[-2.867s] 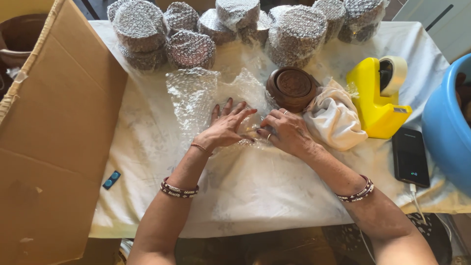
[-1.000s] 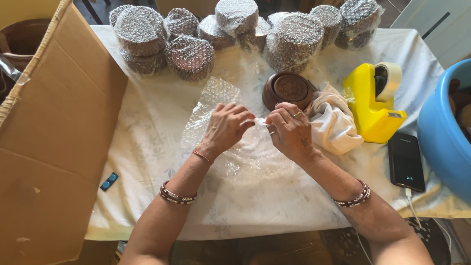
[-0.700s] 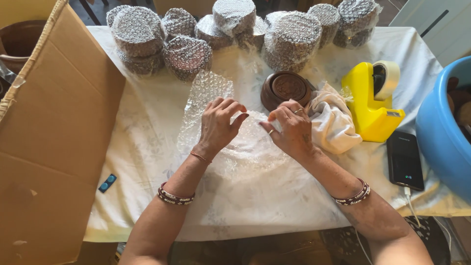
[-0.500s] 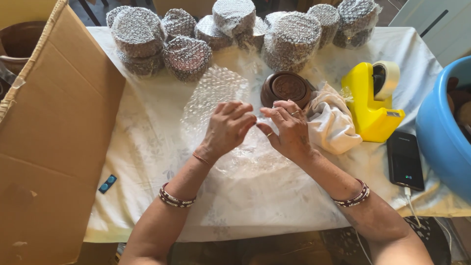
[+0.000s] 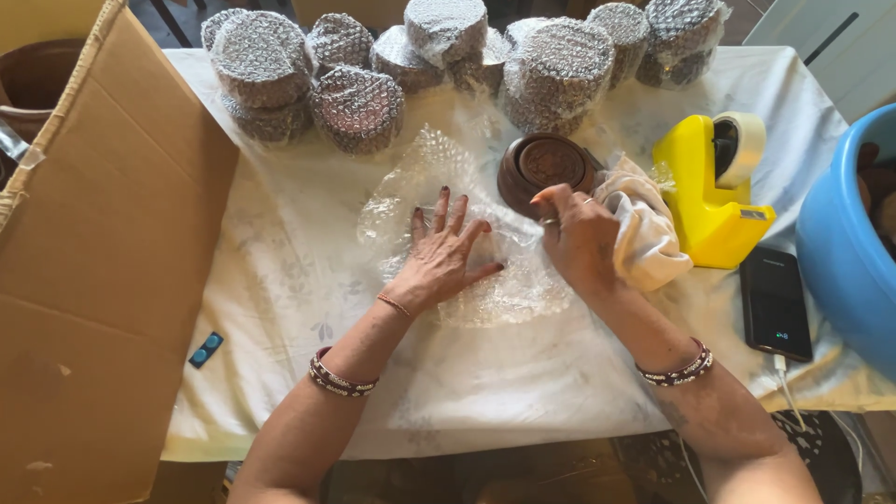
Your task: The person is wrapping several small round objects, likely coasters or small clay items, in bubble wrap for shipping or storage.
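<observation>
The left hand [image 5: 446, 250] lies flat and open, fingers spread, pressing on the bubble wrap [image 5: 439, 177] in the middle of the white tablecloth [image 5: 280, 280]. The right hand [image 5: 581, 235] pinches the right edge of the sheet, just below the brown bowl [image 5: 543, 168]. A yellow tape dispenser [image 5: 705, 191] stands near.

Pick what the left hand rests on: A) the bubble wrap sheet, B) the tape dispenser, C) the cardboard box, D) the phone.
A: the left hand lies flat, fingers spread, on the bubble wrap sheet spread on the table, well away from the other three.
</observation>
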